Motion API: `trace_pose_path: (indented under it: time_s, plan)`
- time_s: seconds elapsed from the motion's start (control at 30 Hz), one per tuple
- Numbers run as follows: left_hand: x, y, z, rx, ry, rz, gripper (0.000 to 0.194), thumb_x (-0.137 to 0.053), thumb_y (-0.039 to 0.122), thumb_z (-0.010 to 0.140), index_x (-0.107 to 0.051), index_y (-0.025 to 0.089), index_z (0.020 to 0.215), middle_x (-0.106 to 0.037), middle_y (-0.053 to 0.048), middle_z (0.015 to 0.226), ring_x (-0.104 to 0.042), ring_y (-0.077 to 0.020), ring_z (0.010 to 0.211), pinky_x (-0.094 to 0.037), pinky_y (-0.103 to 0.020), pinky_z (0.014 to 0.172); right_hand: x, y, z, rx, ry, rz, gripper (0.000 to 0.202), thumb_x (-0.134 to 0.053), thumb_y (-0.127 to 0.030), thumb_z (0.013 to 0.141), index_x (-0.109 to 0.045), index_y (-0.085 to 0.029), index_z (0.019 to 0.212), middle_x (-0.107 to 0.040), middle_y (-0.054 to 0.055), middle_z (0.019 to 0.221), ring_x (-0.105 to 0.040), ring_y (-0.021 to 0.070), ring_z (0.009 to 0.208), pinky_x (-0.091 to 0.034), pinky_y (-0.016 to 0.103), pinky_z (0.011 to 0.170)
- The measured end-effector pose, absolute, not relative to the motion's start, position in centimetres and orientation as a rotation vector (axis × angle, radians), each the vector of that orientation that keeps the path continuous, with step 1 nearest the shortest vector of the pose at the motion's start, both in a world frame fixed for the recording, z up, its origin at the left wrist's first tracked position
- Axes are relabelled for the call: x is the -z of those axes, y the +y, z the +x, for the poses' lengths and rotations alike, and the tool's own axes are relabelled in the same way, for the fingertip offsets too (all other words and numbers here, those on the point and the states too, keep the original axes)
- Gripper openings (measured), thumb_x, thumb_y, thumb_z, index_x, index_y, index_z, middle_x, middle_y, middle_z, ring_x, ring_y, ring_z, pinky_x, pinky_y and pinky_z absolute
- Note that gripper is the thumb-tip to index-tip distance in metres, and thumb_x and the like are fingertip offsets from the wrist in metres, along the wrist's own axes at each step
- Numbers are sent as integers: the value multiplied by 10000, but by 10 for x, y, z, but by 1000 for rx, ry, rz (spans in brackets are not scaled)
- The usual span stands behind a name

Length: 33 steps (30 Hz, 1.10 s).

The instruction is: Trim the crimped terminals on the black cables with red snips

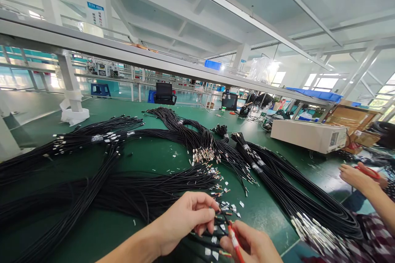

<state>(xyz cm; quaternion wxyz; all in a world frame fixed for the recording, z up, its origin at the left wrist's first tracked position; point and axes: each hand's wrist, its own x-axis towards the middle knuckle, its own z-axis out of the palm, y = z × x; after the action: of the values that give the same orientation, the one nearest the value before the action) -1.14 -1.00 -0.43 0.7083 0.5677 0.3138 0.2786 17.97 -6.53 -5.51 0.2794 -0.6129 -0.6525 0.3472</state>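
My left hand (193, 218) is closed, its fingertips pinching the end of a thin black cable (222, 213) low in the head view. Close beside it, my right hand (254, 243) grips a red-handled hand tool (235, 240), its dark tip near the pinched cable; the tool's exact kind is partly hidden by my fingers. Below and between both hands lie more black cable ends with white tags (214, 239). A thick bundle of black cables (129, 197) runs across the green table from the left, its stripped ends near my left hand.
More black cable bundles (277, 176) stretch over the green tabletop (160, 158). Small white scraps (241, 204) are strewn near my hands. At right, a co-worker's hand (354, 176) is by red scissors (368, 171). A beige box-shaped device (305, 135) stands behind, under a shelf rail (173, 63).
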Motion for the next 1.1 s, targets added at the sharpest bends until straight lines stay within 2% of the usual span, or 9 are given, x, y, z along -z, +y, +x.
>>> trace_pose_path:
  time_s: [0.1, 0.33, 0.53, 0.8, 1.0, 1.1]
  plan:
    - [7, -5, -18, -567, 613, 1182, 172, -623, 226, 750, -629, 123, 887, -591, -10, 635, -430, -65, 524, -276, -202, 521, 44, -64, 176, -928, -1807, -1657, 311, -495, -474, 754, -519, -173, 679, -401, -34, 570, -322, 122, 559, -281, 246, 521]
    - [15, 5, -26, -440, 431, 965, 227, -701, 306, 739, -640, 107, 829, -555, -4, 609, -370, -40, 444, -274, -213, 535, 42, -59, 173, -833, -1866, -1559, 258, -579, -423, 747, -597, -169, 705, -448, -41, 561, -343, 103, 536, -320, 223, 526]
    - [10, 7, -30, -452, 431, 1003, 237, -712, 314, 738, -623, 118, 836, -553, 2, 607, -378, -45, 456, -269, -216, 534, 23, -55, 162, -787, -1613, -1438, 391, -680, -563, 642, -628, -181, 711, -491, -35, 483, -436, 115, 493, -370, 209, 470]
    - [0, -1, -25, -565, 539, 1180, 172, -653, 241, 769, -587, 139, 891, -629, -31, 702, -453, -64, 532, -300, -207, 552, 9, -54, 146, -1006, -1281, -1337, 521, -752, -598, 534, -629, -162, 791, -540, -23, 488, -493, 125, 414, -374, 217, 379]
    - [7, -5, -19, -577, 512, 1235, 185, -646, 279, 777, -591, 137, 882, -631, -39, 735, -487, -83, 589, -332, -214, 566, 15, -59, 136, -1211, -1042, -1239, 501, -719, -582, 626, -583, -130, 794, -576, -8, 493, -469, 85, 335, -350, 182, 341]
    - [6, -5, -20, -564, 530, 1222, 205, -669, 290, 761, -593, 138, 877, -639, -41, 731, -516, -95, 617, -350, -216, 579, 17, -60, 133, -1224, -981, -1211, 486, -729, -568, 626, -563, -136, 776, -568, -18, 467, -461, 80, 322, -350, 178, 337]
